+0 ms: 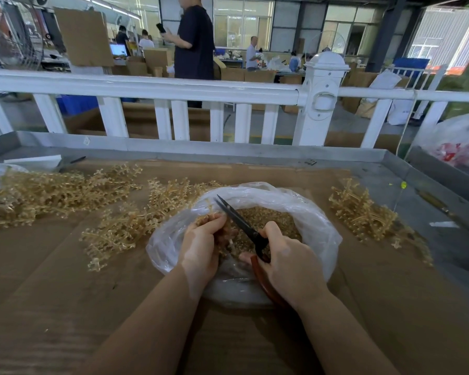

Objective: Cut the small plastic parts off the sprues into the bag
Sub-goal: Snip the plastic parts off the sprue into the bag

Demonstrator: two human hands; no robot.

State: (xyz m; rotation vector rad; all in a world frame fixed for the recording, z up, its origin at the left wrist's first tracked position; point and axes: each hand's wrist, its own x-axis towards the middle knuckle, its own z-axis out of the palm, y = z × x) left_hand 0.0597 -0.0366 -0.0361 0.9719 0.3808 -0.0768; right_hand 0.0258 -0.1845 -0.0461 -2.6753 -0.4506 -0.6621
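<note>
A clear plastic bag (309, 212) lies open on the cardboard-covered table, with several small tan plastic parts (266, 215) inside. Over its mouth my left hand (201, 244) grips a tan sprue (209, 209), mostly hidden by the fingers. My right hand (287, 263) holds black-bladed scissors (241, 223) by their red-brown handles. The blades point up and left, lying just right of the left fingers. I cannot tell whether the blades are apart.
Heaps of tan sprues lie at the left (54, 190), beside the bag (125, 228) and at the right (363, 212). A white fence (173, 90) runs behind the metal-rimmed table (255, 154). A large plastic sack (460, 142) stands at the far right. People work beyond.
</note>
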